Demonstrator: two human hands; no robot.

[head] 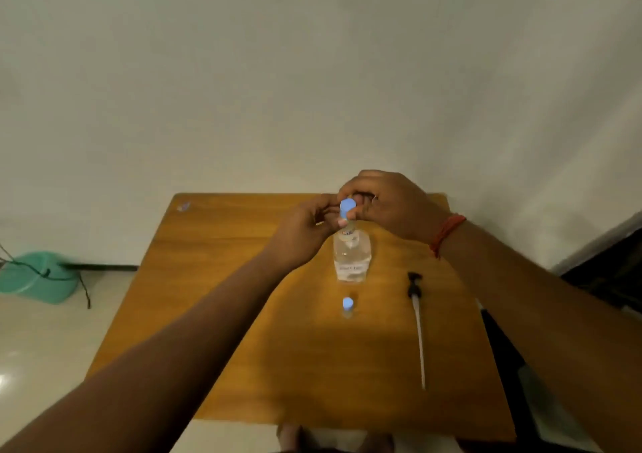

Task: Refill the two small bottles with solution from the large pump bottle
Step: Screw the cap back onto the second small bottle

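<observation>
- Head view, we count two small bottles, one large bottle point(352, 256), one pump point(417, 320).
- Our left hand point(305, 233) and right hand point(389, 202) pinch fingers around one small bottle point(347, 207); the other small bottle point(347, 306) stands at 6 o'clock on the desk point(208, 279).

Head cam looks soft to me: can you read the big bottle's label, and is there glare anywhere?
Head view: dim, warm light; the clear large bottle is blurred, its label unreadable; wide-angle distortion splays the wooden table edges; one glare patch on the pale floor at left.
</observation>
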